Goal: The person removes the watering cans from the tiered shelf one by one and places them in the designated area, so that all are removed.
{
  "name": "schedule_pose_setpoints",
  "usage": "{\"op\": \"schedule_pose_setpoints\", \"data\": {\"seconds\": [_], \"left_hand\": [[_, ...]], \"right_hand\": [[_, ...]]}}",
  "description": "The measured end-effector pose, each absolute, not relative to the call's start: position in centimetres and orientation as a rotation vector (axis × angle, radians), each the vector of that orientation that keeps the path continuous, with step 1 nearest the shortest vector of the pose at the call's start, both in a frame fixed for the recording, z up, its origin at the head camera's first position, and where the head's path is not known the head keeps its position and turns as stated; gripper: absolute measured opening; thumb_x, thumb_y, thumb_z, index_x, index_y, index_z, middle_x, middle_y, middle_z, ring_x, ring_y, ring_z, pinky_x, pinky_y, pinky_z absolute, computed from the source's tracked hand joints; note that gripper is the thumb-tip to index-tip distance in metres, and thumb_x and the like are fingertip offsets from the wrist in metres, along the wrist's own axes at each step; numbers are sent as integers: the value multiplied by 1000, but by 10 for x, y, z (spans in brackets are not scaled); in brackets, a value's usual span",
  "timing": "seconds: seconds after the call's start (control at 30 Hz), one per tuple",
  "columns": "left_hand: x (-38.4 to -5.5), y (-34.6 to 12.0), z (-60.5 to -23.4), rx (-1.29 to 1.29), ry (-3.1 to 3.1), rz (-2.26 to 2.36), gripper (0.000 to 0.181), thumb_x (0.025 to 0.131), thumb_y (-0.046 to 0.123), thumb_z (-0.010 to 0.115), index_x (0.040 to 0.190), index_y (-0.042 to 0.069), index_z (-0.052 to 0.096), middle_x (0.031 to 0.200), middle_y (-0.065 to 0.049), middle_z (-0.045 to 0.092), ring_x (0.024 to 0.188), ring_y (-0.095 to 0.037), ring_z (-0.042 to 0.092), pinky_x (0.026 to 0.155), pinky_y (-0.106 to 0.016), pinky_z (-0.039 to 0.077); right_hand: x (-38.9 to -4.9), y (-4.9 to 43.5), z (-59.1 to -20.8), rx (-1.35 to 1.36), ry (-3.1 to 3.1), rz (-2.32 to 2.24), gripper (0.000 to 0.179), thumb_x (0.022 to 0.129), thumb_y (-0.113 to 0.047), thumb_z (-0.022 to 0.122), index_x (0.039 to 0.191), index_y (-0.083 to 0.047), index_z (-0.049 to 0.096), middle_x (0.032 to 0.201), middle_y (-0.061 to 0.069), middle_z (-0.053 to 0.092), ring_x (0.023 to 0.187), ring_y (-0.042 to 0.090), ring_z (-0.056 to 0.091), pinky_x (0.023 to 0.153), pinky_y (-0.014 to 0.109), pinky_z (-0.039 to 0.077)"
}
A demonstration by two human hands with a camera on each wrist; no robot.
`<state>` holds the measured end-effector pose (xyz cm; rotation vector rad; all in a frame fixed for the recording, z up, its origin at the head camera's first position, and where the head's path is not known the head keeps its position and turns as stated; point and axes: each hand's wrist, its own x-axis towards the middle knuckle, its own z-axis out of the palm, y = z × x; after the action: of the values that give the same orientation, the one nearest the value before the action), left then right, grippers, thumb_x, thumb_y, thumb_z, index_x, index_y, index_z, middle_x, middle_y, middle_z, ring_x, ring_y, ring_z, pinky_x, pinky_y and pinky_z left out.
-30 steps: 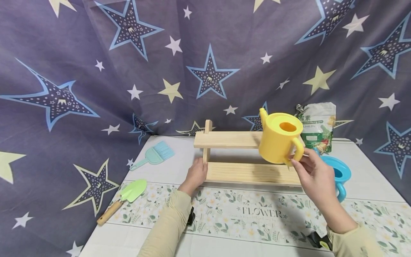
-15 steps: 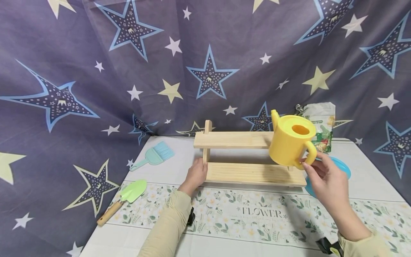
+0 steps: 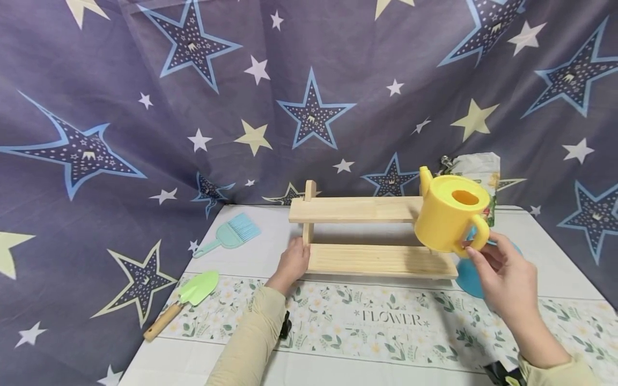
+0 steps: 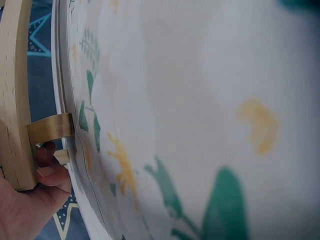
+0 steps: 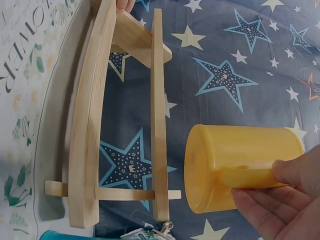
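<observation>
My right hand (image 3: 514,279) pinches the handle of a yellow toy watering can (image 3: 446,214), held up in front of the right end of a two-tier wooden shelf (image 3: 376,260). The can's spout points up and its round top hole shows. In the right wrist view, the can (image 5: 250,140) is apart from the shelf boards (image 5: 159,110). At the shelf's left end, my left hand (image 3: 292,262) grips the lower board. Curled fingers (image 4: 52,175) show under that board in the left wrist view. A blue watering can (image 3: 469,279) stands behind my right hand, partly hidden.
A mint brush (image 3: 234,235) and a green trowel with a wooden handle (image 3: 198,288) lie at the left. Behind the yellow can stands a white and green bag (image 3: 483,166) with a metal clip. A starry curtain (image 3: 309,48) backs the floral-covered table (image 3: 338,370).
My right hand has carried the yellow watering can to the right and slightly down, from over the shelf to its right end. My left hand has stayed on the shelf.
</observation>
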<state>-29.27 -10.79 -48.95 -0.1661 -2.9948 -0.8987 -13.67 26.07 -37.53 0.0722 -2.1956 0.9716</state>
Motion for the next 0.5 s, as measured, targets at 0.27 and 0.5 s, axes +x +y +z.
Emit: {"op": "schedule_pose_setpoints", "data": {"seconds": [0.27, 0.5], "left_hand": [[-293, -108, -489, -144, -3000, -919, 44, 107, 29, 32, 139, 0, 42, 119, -12, 50, 107, -29, 59, 93, -40, 52], [-293, -108, -488, -147, -2995, -926, 45, 107, 29, 33, 140, 0, 41, 120, -13, 50, 109, -30, 58, 94, -41, 51]], "right_hand": [[-134, 267, -374, 53, -2176, 952, 37, 87, 4, 71, 122, 2, 60, 101, 24, 70, 88, -29, 46, 76, -3, 39], [-131, 273, -377, 37, -2162, 958, 38, 87, 5, 70, 124, 3, 59, 102, 25, 69, 89, -28, 47, 77, -3, 39]]}}
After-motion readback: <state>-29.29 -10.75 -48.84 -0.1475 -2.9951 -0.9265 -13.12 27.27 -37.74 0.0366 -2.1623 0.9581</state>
